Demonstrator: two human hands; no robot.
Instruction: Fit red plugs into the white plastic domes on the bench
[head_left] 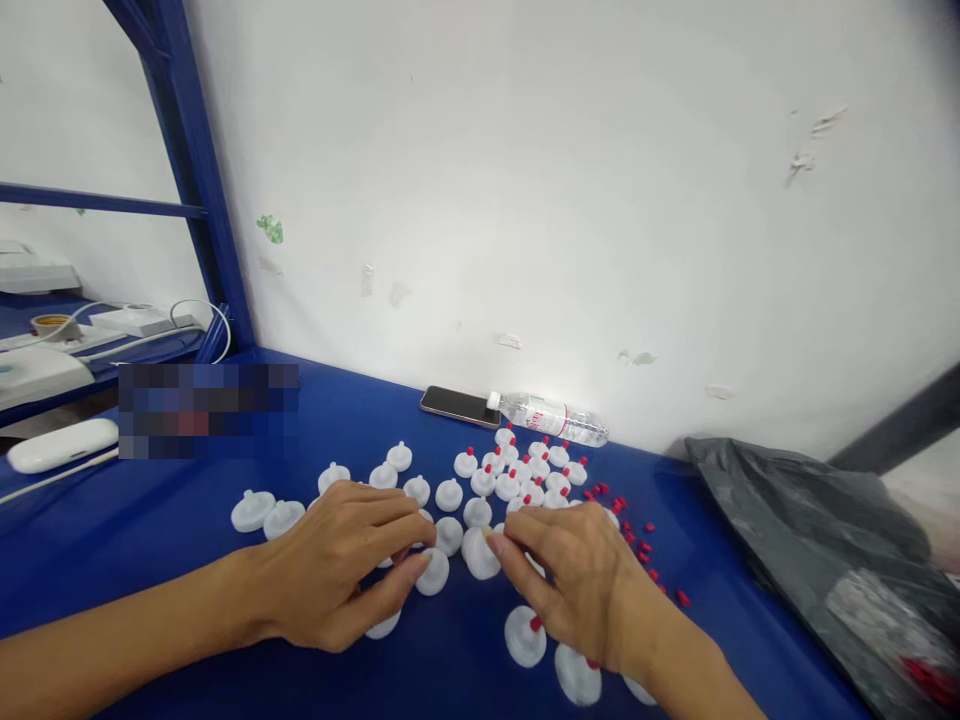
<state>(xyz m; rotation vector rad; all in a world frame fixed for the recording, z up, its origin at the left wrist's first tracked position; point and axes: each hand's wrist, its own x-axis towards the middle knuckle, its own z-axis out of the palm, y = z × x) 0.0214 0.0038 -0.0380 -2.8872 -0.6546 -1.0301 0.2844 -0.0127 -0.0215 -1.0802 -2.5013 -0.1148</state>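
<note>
White plastic discs with a short central stem lie spread over the blue table; those on the right carry small red caps. My left hand (349,570) has its thumb and fingers closed at the edge of a white disc (433,574). Close by, my right hand (574,565) pinches another white disc (478,556) by its rim; some of its fingertips are hidden. Below the right hand lies a red-capped disc (525,640). Uncapped discs (253,511) rest beyond the left hand, and a cluster of capped ones (508,487) stands beyond the right.
Loose red caps (643,549) are scattered right of my right hand. A phone (459,405) and a water bottle (559,418) lie against the wall. A dark plastic bag (795,540) covers the right side; a white device (64,445) with a cable sits at left.
</note>
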